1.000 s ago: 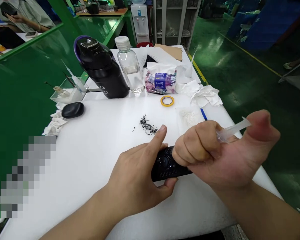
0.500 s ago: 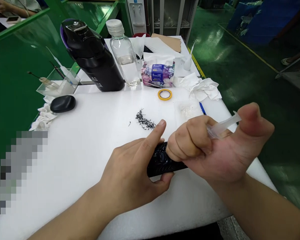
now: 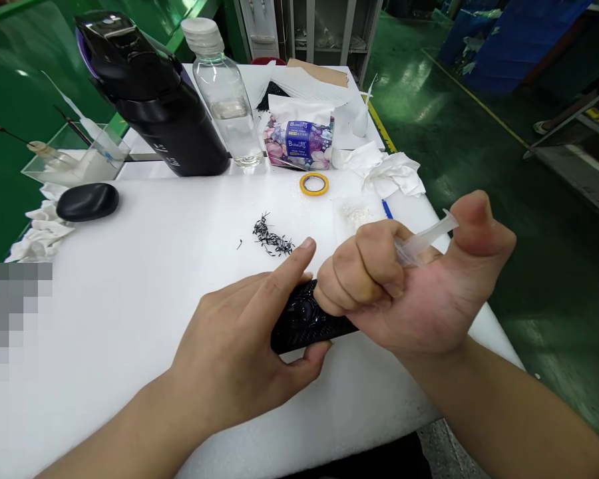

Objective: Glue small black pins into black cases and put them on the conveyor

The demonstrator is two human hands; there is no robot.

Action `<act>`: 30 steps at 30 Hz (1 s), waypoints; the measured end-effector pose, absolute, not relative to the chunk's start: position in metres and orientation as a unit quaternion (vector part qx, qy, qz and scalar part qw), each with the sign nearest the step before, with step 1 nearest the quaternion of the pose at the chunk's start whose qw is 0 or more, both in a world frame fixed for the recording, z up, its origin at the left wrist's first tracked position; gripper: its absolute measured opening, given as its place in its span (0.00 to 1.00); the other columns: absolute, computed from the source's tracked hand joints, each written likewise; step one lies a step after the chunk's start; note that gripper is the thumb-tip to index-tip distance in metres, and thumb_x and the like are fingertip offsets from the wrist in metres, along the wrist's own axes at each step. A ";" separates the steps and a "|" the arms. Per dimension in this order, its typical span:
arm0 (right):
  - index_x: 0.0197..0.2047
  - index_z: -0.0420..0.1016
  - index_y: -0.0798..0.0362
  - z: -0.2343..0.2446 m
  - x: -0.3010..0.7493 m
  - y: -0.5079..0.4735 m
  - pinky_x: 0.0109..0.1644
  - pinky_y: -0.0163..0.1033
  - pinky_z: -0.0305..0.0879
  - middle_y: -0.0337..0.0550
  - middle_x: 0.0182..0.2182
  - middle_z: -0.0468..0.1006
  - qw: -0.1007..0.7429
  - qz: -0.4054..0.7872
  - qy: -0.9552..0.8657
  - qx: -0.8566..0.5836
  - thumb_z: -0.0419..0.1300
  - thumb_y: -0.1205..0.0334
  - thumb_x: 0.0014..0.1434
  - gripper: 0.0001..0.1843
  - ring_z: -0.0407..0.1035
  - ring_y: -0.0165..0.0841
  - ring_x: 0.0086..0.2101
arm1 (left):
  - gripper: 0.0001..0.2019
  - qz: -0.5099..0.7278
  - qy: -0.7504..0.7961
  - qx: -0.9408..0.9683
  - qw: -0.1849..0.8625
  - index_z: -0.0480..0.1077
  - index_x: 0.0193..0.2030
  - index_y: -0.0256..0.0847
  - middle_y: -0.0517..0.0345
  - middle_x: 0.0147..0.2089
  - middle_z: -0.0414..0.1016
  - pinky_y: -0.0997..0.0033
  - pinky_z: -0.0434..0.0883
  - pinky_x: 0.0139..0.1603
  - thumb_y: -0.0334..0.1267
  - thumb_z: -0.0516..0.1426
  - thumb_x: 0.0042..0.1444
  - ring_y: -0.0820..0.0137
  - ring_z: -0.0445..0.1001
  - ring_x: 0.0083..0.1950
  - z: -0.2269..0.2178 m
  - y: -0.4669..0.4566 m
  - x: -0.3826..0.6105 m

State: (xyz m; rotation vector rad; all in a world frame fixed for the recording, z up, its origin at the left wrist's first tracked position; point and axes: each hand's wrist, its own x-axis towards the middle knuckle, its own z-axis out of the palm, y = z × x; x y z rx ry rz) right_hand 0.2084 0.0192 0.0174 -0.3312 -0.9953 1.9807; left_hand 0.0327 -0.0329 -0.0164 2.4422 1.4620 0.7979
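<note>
Though flat on the table (image 3: pixel 130 299), black device (image 3: pixel 302 327) within left grip (image 3: pixel 239 349), syringe (image 3: pixel 426 238) inside right grip (image 3: pixel 409 296).

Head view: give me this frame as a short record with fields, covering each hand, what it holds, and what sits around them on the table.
Left hand: grips the black device, index finger stretched out
Right hand: fist closed on a clear syringe, thumb at its outer end, knuckles over the black device
Surface: white table
Near the hands: pile of small black pieces, yellow tape roll
Far side: black flask, clear bottle, tissue pack, crumpled tissues
</note>
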 end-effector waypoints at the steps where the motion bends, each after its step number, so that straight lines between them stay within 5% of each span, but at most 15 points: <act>1: 0.15 0.53 0.51 0.017 0.209 0.019 0.24 0.36 0.49 0.33 0.12 0.51 0.436 0.795 -0.401 -0.134 0.45 0.34 0.63 0.35 0.47 0.26 0.17 | 0.48 0.268 0.493 0.823 0.089 0.44 0.73 0.51 0.57 0.47 0.80 0.63 0.76 0.38 0.42 0.62 0.46 0.61 0.80 0.39 -0.016 -0.033 0.033; 19: 0.15 0.52 0.50 0.019 0.207 0.022 0.23 0.37 0.45 0.33 0.12 0.50 0.445 0.797 -0.391 -0.116 0.38 0.31 0.64 0.38 0.45 0.26 0.16 | 0.43 0.247 0.503 0.825 0.077 0.48 0.71 0.51 0.56 0.46 0.80 0.64 0.77 0.39 0.44 0.61 0.49 0.61 0.80 0.40 -0.012 -0.033 0.032; 27: 0.26 0.63 0.52 0.006 0.198 0.012 0.30 0.37 0.53 0.35 0.24 0.61 0.442 0.716 -0.518 -0.156 0.58 0.35 0.59 0.28 0.55 0.28 0.26 | 0.42 0.170 0.548 0.819 0.024 0.47 0.71 0.48 0.54 0.43 0.81 0.63 0.76 0.29 0.45 0.58 0.50 0.57 0.81 0.37 -0.012 -0.027 0.027; 30: 0.28 0.63 0.51 0.007 0.209 0.033 0.31 0.37 0.57 0.35 0.23 0.62 0.558 0.651 -0.476 -0.193 0.56 0.41 0.62 0.23 0.57 0.29 0.25 | 0.42 0.157 0.521 0.838 0.031 0.45 0.72 0.49 0.53 0.48 0.80 0.61 0.77 0.34 0.44 0.59 0.51 0.57 0.81 0.42 -0.015 -0.022 0.016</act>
